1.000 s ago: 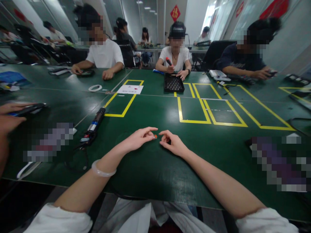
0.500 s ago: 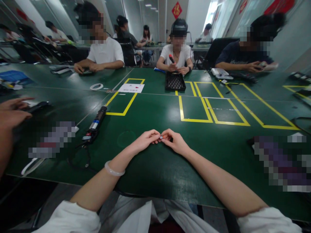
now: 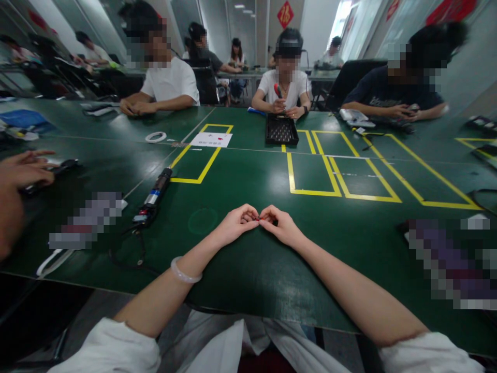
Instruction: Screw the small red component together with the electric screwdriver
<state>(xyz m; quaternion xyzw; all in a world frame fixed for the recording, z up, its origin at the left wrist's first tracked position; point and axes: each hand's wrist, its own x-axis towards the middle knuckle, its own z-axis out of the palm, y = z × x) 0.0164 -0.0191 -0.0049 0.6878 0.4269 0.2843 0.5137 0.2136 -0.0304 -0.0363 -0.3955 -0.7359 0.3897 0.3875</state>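
Note:
My left hand [image 3: 241,219] and my right hand [image 3: 277,224] meet fingertip to fingertip just above the green table [image 3: 248,280]. Both are closed in a pinch on one small reddish piece [image 3: 258,218]. Fingers cover most of this piece, so its kind does not show. A pale bangle [image 3: 186,270] circles my left wrist.
To the left lie a black electric screwdriver-like tool [image 3: 152,197] with a cable and a blurred-out flat item [image 3: 86,220]. A paper sheet [image 3: 212,139], a roll of tape [image 3: 156,137] and a black tray [image 3: 281,130] are farther off. Co-workers sit across and at left.
The small piece showed orange and silver between my fingertips before; now less of it is visible. My left fingers have shifted slightly around it. The view has moved a little.

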